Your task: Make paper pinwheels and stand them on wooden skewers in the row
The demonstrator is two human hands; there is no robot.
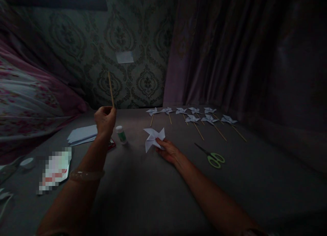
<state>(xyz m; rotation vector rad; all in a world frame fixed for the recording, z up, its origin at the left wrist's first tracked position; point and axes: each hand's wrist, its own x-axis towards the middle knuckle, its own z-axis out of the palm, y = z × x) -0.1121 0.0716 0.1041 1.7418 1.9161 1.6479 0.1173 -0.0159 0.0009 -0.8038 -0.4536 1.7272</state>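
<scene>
Raised on the left, my left hand (105,120) is closed round the lower end of a thin wooden stick (110,88), which points nearly straight up. My right hand (167,150) pinches a white paper pinwheel head (150,139) near its middle, thumb on top. A small dark dot shows at the pinwheel's centre by the thumb. The stick and this pinwheel are apart. Beside my left hand stands a small white bottle with a green label (121,135). A red item (111,144) lies partly hidden behind my left forearm.
Several finished pinwheels on sticks (209,119) lie at the back right. Scissors with green handles (214,159) rest right of my right hand. White paper sheets (83,134) are stacked at the left, near a phone-like device (56,171) and a white round object (27,163).
</scene>
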